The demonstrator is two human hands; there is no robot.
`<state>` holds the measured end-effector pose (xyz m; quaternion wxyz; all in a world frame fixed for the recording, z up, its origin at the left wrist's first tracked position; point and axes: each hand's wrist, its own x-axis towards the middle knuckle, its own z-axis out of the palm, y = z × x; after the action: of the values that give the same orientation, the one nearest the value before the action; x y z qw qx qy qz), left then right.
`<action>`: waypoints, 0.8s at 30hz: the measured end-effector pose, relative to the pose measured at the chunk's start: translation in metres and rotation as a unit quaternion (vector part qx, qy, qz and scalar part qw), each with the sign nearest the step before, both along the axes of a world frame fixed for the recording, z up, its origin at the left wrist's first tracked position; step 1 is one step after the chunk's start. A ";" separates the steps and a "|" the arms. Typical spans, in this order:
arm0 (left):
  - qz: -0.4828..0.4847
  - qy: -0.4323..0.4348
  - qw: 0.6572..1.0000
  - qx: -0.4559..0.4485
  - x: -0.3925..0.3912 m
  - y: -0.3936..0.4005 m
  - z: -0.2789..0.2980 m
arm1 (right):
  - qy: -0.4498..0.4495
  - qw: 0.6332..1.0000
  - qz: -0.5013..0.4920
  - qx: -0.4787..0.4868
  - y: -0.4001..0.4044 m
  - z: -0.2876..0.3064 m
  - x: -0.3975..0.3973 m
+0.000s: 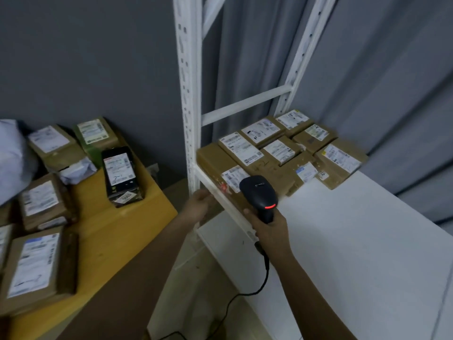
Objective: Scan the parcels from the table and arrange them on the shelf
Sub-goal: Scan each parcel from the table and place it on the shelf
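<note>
My right hand (269, 231) grips a black corded barcode scanner (259, 195) with a red light, held over the front edge of the white shelf (355, 241). Several brown parcels with white labels lie on the shelf's back left; the nearest is a large brown box (215, 158). My left hand (199, 204) touches the shelf's front left corner, just below that box; its fingertips are hidden behind the edge. On the yellow table (110, 229) to the left lie several more parcels, among them a black one (121, 175) and a brown box (36, 263).
The white metal shelf upright (187, 94) stands between table and shelf. Grey curtains hang behind the shelf. A white plastic bag (12, 155) sits at the table's far left. The scanner cable (257, 288) hangs down toward the floor.
</note>
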<state>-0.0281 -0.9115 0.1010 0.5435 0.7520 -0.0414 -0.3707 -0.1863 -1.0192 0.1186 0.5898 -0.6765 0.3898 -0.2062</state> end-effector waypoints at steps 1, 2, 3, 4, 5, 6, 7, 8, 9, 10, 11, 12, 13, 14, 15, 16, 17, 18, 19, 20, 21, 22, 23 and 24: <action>0.016 -0.007 1.000 -0.006 0.004 0.013 -0.001 | 0.002 1.000 0.017 0.011 0.009 0.000 0.008; 0.035 -0.012 0.999 -0.013 0.011 0.027 -0.005 | 0.007 0.999 0.040 0.018 0.020 0.001 0.018; 0.054 -0.016 0.998 -0.016 0.016 0.043 -0.006 | 0.016 0.998 0.065 0.022 0.032 0.001 0.029; 0.077 -0.023 0.997 -0.017 0.022 0.060 -0.007 | 0.023 0.996 0.089 0.023 0.045 0.002 0.041; 0.102 -0.031 0.994 -0.013 0.029 0.077 -0.007 | 0.028 0.993 0.110 0.023 0.058 0.001 0.053; 0.128 -0.040 0.991 -0.011 0.037 0.095 -0.009 | 0.036 0.990 0.131 0.026 0.071 0.000 0.066; 0.147 -0.047 0.988 -0.005 0.045 0.112 -0.008 | 0.046 0.987 0.150 0.031 0.085 -0.002 0.080; 0.160 -0.052 0.986 0.001 0.055 0.130 -0.009 | 0.056 0.984 0.167 0.037 0.099 -0.004 0.093; 0.166 -0.060 0.984 0.011 0.063 0.149 -0.008 | 0.066 0.981 0.178 0.044 0.113 -0.007 0.107; 0.174 -0.066 0.982 0.019 0.073 0.167 -0.008 | 0.073 0.979 0.184 0.053 0.126 -0.010 0.122; 0.179 -0.071 0.981 0.031 0.083 0.185 -0.009 | 0.080 0.977 0.185 0.062 0.140 -0.013 0.136; 0.182 -0.076 0.979 0.043 0.094 0.202 -0.011 | 0.092 0.976 0.185 0.069 0.152 -0.016 0.149; 0.179 -0.079 0.979 0.056 0.104 0.218 -0.012 | 0.107 0.975 0.182 0.075 0.165 -0.019 0.162; 0.173 -0.078 0.980 0.064 0.114 0.232 -0.011 | 0.122 0.973 0.179 0.082 0.176 -0.021 0.175; 0.168 -0.078 0.980 0.072 0.124 0.245 -0.013 | 0.137 0.971 0.178 0.085 0.186 -0.024 0.188; 0.164 -0.082 0.980 0.076 0.134 0.257 -0.016 | 0.151 0.969 0.179 0.081 0.195 -0.025 0.201; 0.165 -0.088 0.980 0.074 0.144 0.267 -0.018 | 0.159 0.968 0.179 0.071 0.202 -0.025 0.215; 0.166 -0.098 0.979 0.069 0.152 0.276 -0.019 | 0.162 0.968 0.180 0.058 0.208 -0.025 0.230; 0.169 -0.101 0.978 0.066 0.160 0.285 -0.021 | 0.166 0.968 0.182 0.042 0.212 -0.023 0.244; 0.172 -0.099 0.978 0.062 0.167 0.292 -0.020 | 0.171 0.967 0.185 0.027 0.215 -0.019 0.257; 0.170 -0.093 0.979 0.057 0.174 0.297 -0.021 | 0.172 0.967 0.190 0.014 0.216 -0.011 0.269; 0.165 -0.088 0.981 0.053 0.182 0.301 -0.021 | 0.171 0.966 0.196 0.001 0.216 -0.002 0.281; 0.157 -0.084 0.982 0.055 0.189 0.304 -0.020 | 0.172 0.964 0.204 -0.011 0.215 0.007 0.292; 0.147 -0.085 0.984 0.060 0.195 0.306 -0.021 | 0.177 0.960 0.215 -0.013 0.212 0.015 0.302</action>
<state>0.1670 -0.6057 0.0799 0.5408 0.8097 0.0464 -0.2232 0.1152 -0.8070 0.1341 0.5332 -0.7776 0.3304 0.0431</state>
